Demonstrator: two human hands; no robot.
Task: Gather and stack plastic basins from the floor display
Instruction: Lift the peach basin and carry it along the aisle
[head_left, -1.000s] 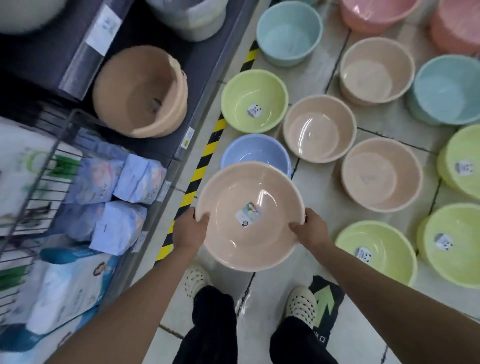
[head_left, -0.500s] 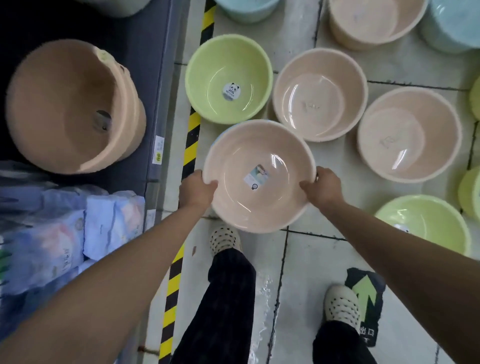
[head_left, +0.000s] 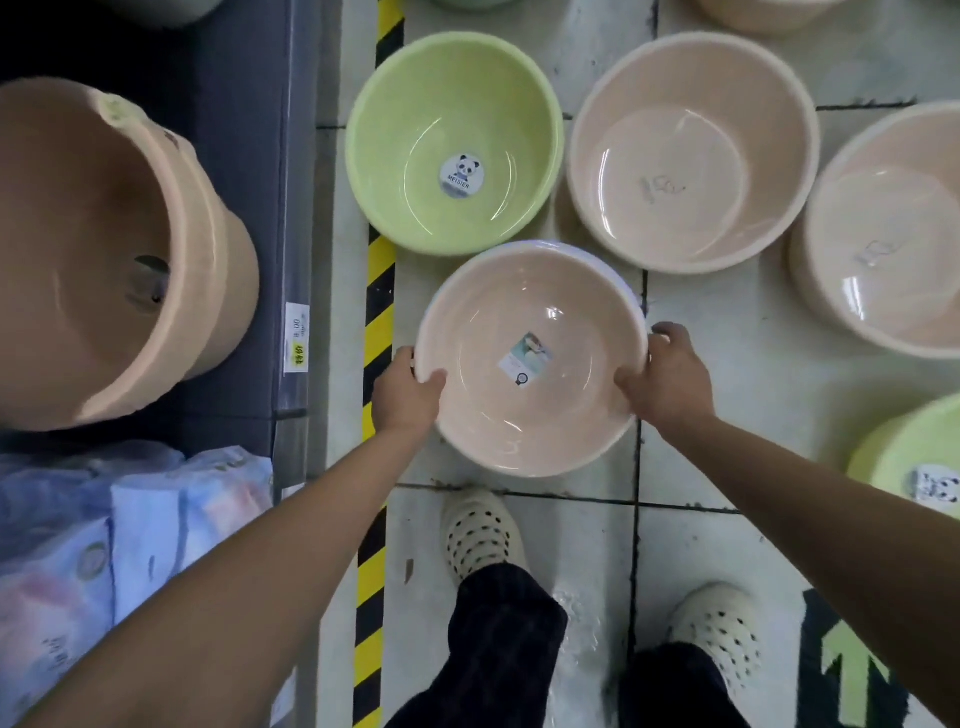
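Lowered pink basin (head_left: 530, 358) mouth-up, left hand (head_left: 405, 395), right hand (head_left: 670, 379) gripping rim

Dim overhead light, glossy glare, warped blurry edges.

Both arms reach forward, the left hand (head_left: 408, 387) at nine o'clock and the right hand (head_left: 667, 376) at three o'clock, fingers curled in a grip.

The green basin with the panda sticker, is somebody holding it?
No, the green basin sits untouched on the floor; the left hand and right hand grip the pink basin.
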